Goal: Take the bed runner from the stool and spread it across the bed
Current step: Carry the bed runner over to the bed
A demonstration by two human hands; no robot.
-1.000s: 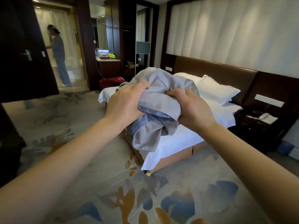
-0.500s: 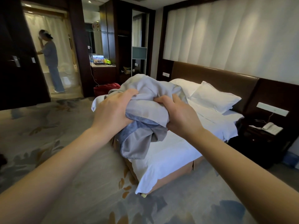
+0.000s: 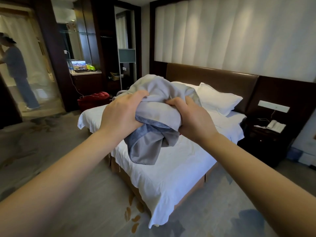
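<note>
Bed runner: the grey bed runner (image 3: 153,106) is held bunched at the centre of the frame, above the near part of the white bed (image 3: 171,171); a loose fold hangs below the hands.
Left hand: the left hand (image 3: 119,115) is clenched on the bundle's left side, fingers (image 3: 136,96) dug into the cloth.
Right hand: the right hand (image 3: 193,118) is clamped on the bundle's right side in the same way.
Key relation: the bundle is gripped between both hands, equally near each. No long axis can be read while it is crumpled, so an edge would probably have to be found first.
Stool: the red stool (image 3: 94,100), left of centre beyond the bed, is well apart.
</note>
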